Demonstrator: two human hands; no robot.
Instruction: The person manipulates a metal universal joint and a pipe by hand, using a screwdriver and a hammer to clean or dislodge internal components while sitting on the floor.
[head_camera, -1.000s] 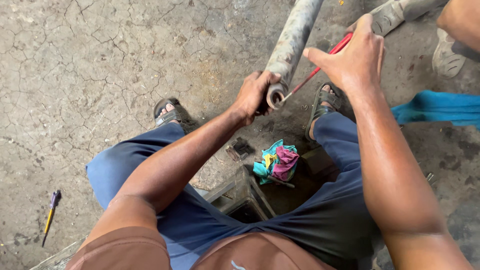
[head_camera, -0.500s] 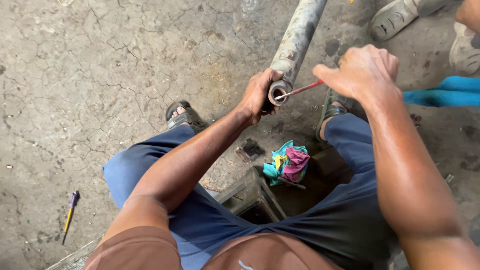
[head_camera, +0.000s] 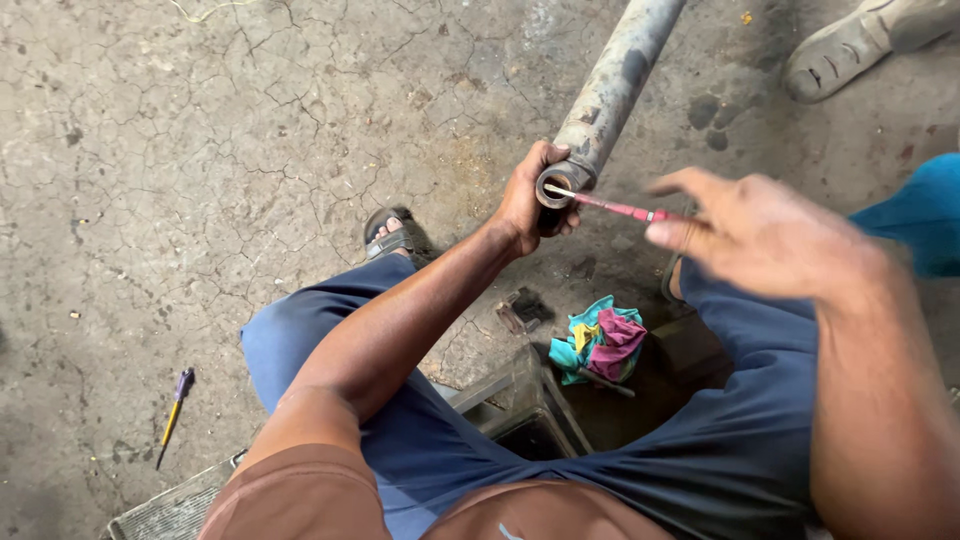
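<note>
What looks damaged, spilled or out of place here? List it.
The grey concrete floor is cracked all over, with dark oily stains beside the long worn grey metal pipe. A yellow and purple screwdriver lies alone, far from both hands. A crumpled multicoloured rag sits on the ground between the knees.

1. Even, soft daylight fills the scene; the cracked concrete floor (head_camera: 200, 130) reads bright and flat, with no glare.
2. Shadows are weak and diffuse; the darkest area sits between the legs, around the coloured rag (head_camera: 602, 345).
3. The right hand (head_camera: 765, 235) is smeared by motion blur, its fingers without clear edges; the thin red tool (head_camera: 615, 207) it holds is slightly streaked.
4. The left hand (head_camera: 530, 195) and the grey pipe (head_camera: 610, 95) are sharp.
5. The floor cracks and the small screwdriver (head_camera: 173, 412) stay crisp towards the left edge.
6. Wide-angle stretch enlarges the near forearms and thighs at the bottom.
</note>
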